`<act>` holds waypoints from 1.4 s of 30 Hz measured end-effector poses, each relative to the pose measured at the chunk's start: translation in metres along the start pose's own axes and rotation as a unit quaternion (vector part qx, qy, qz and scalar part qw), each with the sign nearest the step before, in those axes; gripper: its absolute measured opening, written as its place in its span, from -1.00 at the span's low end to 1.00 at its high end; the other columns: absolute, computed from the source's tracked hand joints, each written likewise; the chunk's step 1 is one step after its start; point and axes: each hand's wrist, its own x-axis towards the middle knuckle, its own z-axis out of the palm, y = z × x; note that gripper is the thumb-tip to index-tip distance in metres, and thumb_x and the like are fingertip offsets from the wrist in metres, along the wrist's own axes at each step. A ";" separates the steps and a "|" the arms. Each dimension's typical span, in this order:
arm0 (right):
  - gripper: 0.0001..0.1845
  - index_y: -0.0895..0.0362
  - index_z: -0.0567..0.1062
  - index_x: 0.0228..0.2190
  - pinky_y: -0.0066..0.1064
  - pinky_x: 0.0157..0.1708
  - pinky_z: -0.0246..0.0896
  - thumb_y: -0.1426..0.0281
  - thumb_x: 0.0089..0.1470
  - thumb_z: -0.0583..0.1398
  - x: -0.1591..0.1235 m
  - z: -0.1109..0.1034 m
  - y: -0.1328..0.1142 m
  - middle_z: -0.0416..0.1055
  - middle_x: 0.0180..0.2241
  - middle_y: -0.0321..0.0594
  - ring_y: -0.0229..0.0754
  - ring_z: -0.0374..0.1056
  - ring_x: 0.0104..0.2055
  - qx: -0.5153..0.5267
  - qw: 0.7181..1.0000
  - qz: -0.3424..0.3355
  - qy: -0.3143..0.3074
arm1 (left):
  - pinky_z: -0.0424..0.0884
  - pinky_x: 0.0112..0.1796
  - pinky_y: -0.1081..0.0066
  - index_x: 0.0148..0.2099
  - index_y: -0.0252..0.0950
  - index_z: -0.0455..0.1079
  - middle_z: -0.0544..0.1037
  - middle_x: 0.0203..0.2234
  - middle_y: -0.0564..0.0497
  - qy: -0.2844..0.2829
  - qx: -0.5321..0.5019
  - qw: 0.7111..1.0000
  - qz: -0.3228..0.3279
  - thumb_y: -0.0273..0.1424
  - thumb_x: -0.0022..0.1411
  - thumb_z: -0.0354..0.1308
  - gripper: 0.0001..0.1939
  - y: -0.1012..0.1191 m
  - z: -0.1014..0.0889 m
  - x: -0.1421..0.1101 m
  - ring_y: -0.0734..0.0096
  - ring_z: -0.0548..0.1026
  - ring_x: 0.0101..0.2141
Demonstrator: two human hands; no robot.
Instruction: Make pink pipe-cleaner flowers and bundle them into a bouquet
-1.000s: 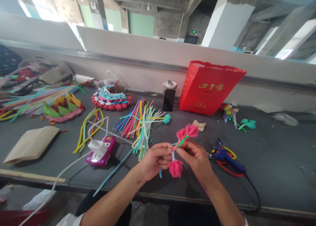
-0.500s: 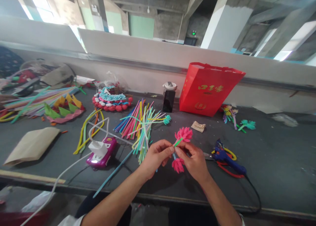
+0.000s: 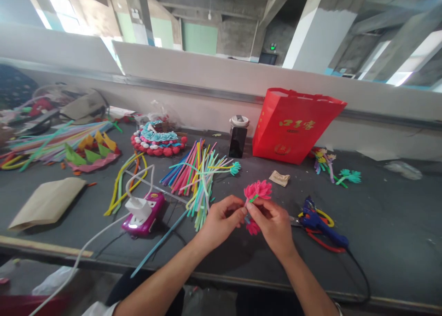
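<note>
My left hand (image 3: 224, 218) and my right hand (image 3: 272, 221) meet above the table's front half, both pinching pipe cleaner flowers. An upper pink pipe cleaner flower (image 3: 258, 188) rises above the fingertips, with a short piece of green pipe cleaner (image 3: 253, 198) just beneath its petals. Below the fingers hangs a second pink pipe cleaner flower (image 3: 253, 227), partly hidden by my right hand. The fingers cover the stems, so how they join cannot be seen. To the left lies a bundle of coloured pipe cleaners (image 3: 202, 178), with a teal flower (image 3: 235, 168) at its right.
A blue glue gun (image 3: 322, 226) and pliers lie right of my hands. Behind stand a red paper bag (image 3: 297, 127) and a phone (image 3: 237, 142) against a cup. On the left are a purple power strip (image 3: 147, 215), a brown envelope (image 3: 48, 203) and a beaded headpiece (image 3: 159, 139).
Less of the green pipe cleaner shows, and it lies lower against my fingers. The lower pink flower has risen slightly and is more covered by my right hand.
</note>
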 end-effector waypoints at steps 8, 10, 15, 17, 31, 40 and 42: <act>-0.90 0.06 0.53 -0.42 -0.39 -0.36 0.29 0.37 0.13 0.22 0.000 0.000 -0.006 0.49 -0.46 -0.28 -0.20 0.38 -0.45 -0.092 0.991 -0.093 0.001 | 0.36 -0.35 0.45 -0.30 -0.34 0.48 0.52 -0.45 0.00 0.036 -0.001 0.999 0.015 -0.28 0.14 0.27 -0.80 0.004 -0.001 0.001 0.42 0.45 -0.43; -0.89 0.07 0.52 -0.44 -0.39 -0.36 0.29 0.37 0.13 0.22 0.000 0.000 -0.007 0.48 -0.46 -0.28 -0.20 0.38 -0.45 -0.099 0.990 -0.099 0.007 | 0.36 -0.39 0.45 -0.30 -0.34 0.48 0.52 -0.48 0.02 0.041 -0.046 0.998 -0.010 -0.26 0.11 0.29 -0.77 0.003 0.002 0.001 0.44 0.46 -0.48; -0.88 0.09 0.50 -0.46 -0.42 -0.38 0.28 0.40 0.12 0.21 0.000 0.001 -0.010 0.44 -0.49 -0.31 -0.24 0.36 -0.47 -0.104 0.988 -0.111 0.019 | 0.36 -0.38 0.48 -0.33 -0.34 0.49 0.52 -0.49 0.04 0.014 -0.080 0.996 -0.040 -0.23 0.05 0.33 -0.74 0.010 -0.001 0.002 0.46 0.46 -0.46; -0.88 0.10 0.50 -0.46 -0.44 -0.39 0.27 0.42 0.12 0.21 0.000 0.002 -0.011 0.44 -0.49 -0.32 -0.25 0.35 -0.48 -0.102 0.989 -0.110 0.007 | 0.34 -0.37 0.50 -0.34 -0.34 0.52 0.52 -0.48 0.03 -0.011 -0.033 0.999 -0.031 -0.23 0.06 0.32 -0.75 0.014 -0.006 0.003 0.47 0.44 -0.45; -0.84 0.11 0.48 -0.50 -0.46 -0.46 0.21 0.41 0.11 0.20 -0.001 0.005 -0.012 0.42 -0.54 -0.36 -0.28 0.32 -0.53 -0.107 0.990 -0.093 -0.011 | 0.27 -0.57 0.57 -0.46 -0.35 0.44 0.43 -0.63 0.10 0.086 -0.129 0.985 -0.072 -0.41 -0.07 0.31 -0.87 0.012 0.001 0.004 0.58 0.34 -0.60; -0.89 0.11 0.52 -0.47 -0.45 -0.45 0.25 0.39 0.08 0.23 -0.004 0.010 -0.006 0.46 -0.56 -0.36 -0.28 0.34 -0.57 -0.117 0.986 -0.105 0.048 | 0.44 -0.58 0.48 -0.46 -0.34 0.39 0.38 -0.61 0.13 0.080 -0.294 0.945 -0.121 -0.50 -0.12 0.27 -0.88 0.006 0.001 0.005 0.52 0.37 -0.58; -0.90 0.11 0.52 -0.47 -0.45 -0.45 0.26 0.39 0.07 0.24 -0.005 0.010 -0.006 0.47 -0.55 -0.35 -0.28 0.35 -0.56 -0.116 0.985 -0.109 0.059 | 0.45 -0.57 0.48 -0.45 -0.34 0.40 0.34 -0.62 0.14 0.076 -0.310 0.940 -0.124 -0.50 -0.11 0.27 -0.89 0.004 0.001 0.005 0.53 0.36 -0.58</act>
